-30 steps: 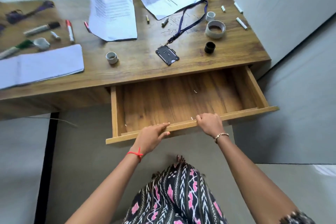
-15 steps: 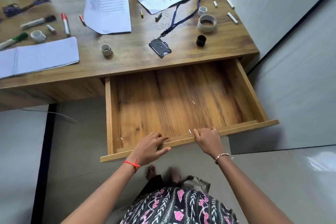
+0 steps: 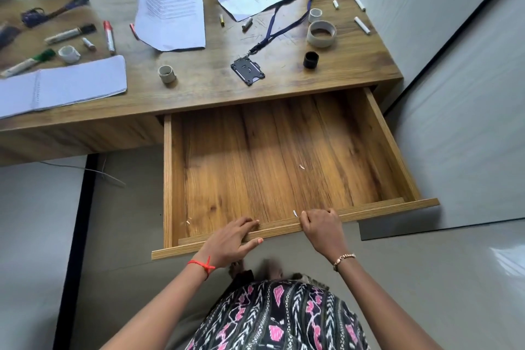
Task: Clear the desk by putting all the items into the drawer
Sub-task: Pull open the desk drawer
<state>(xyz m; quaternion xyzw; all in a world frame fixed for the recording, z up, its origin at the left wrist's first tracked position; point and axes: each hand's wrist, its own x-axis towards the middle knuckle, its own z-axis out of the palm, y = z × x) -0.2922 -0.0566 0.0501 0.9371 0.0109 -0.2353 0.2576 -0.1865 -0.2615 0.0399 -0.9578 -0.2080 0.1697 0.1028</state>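
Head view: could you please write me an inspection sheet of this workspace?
Surface: wooden desk, items scattered on top.
Job's things: drawer open; papers, notebook, marker, tape roll, lanyard on the desk.
Clutter: tiny white scraps in the drawer.
Grippers: left hand and right hand both grip the drawer front.
Cables: thin wire on the floor beneath the desk.
Surroundings: grey floor, white wall at right.

Matt wood-grain drawer (image 3: pixel 284 156) and desk (image 3: pixel 216 85); white paper sheets (image 3: pixel 173 20)
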